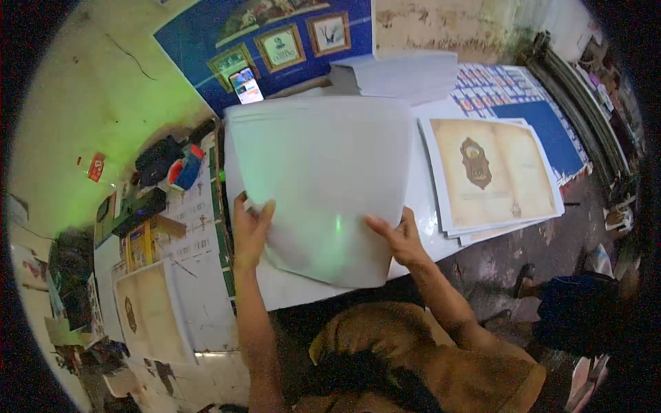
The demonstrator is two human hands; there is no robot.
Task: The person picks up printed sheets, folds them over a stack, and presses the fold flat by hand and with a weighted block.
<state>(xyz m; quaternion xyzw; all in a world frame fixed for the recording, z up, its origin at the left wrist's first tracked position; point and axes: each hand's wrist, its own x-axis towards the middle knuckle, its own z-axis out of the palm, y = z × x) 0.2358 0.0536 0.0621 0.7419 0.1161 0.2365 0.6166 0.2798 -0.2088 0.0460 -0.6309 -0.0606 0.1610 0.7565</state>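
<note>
I am seeing both hands gripping one wide piece of white paper (323,158) over the middle of the desk (423,206). The left hand (251,224) is pinching its left edge, thumb lying on the upper face and fingers curling around the side. The right hand (401,237) is pinching the lower right edge, its thumb pointing inward across the paper. Between them the near edge is bowing toward the person, and a greenish glare is crossing the surface. It is probably more than one sheet, but the blur is keeping me from counting.

To the right, a stack (516,172) of tan prints is lying on the desk, just beside the paper, with a blue sheet (540,131) showing behind it. Beyond the far edge, a lit phone (246,86) is leaning before a blue poster (206,41), and a grey sheet (406,76) is lying to its right. Another tan print (151,313) is resting off to the left
</note>
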